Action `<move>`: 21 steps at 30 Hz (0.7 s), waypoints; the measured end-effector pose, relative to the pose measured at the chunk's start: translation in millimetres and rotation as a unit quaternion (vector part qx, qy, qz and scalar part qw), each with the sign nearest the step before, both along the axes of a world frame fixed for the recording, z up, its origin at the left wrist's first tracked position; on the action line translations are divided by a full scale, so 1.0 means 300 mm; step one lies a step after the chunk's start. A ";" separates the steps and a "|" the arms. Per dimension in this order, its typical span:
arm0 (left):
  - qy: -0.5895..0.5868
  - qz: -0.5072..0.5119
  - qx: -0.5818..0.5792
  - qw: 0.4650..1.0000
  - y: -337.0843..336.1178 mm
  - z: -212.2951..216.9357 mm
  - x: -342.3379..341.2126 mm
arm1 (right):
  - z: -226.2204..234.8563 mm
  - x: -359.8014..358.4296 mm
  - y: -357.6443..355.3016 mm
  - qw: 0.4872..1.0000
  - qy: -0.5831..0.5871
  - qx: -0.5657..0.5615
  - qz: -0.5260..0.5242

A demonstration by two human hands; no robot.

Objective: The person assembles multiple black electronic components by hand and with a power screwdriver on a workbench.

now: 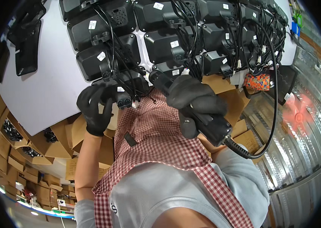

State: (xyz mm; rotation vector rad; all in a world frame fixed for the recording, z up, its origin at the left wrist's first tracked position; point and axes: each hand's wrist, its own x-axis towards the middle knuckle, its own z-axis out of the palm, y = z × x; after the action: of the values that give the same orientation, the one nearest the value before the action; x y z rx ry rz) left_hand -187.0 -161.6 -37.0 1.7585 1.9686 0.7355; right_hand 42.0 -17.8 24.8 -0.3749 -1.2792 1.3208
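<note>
1. right hand (pixel 196 99) wrapped round a black corded driver (pixel 216 131), mid-frame
2. left hand (pixel 94 108) half-curled at the near black housing (pixel 114 90), left of centre
3. looks mid-job; can't tell what's finished

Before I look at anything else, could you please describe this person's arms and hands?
The left hand and right hand wear dark, near-black gloves. The left forearm is bare between glove and pale grey left sleeve. The right sleeve matches; much of that forearm is hidden.
</note>
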 end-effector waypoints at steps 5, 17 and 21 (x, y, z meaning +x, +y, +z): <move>-0.009 -0.050 0.081 0.995 0.152 0.187 0.071 | 0.106 0.057 0.000 0.995 -0.095 0.001 0.012; -0.686 0.153 -0.218 0.676 0.299 0.329 0.218 | 0.382 0.035 0.031 0.996 0.001 -0.038 -0.076; -0.771 0.159 -0.188 0.587 0.312 0.349 0.234 | 0.414 0.039 0.042 0.996 0.033 -0.042 -0.065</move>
State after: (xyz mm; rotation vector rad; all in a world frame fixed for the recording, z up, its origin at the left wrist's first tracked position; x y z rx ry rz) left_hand -116.8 -68.1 67.8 0.0381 0.8990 1.1843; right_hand 53.8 -5.2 149.1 -0.4622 -1.1284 1.2693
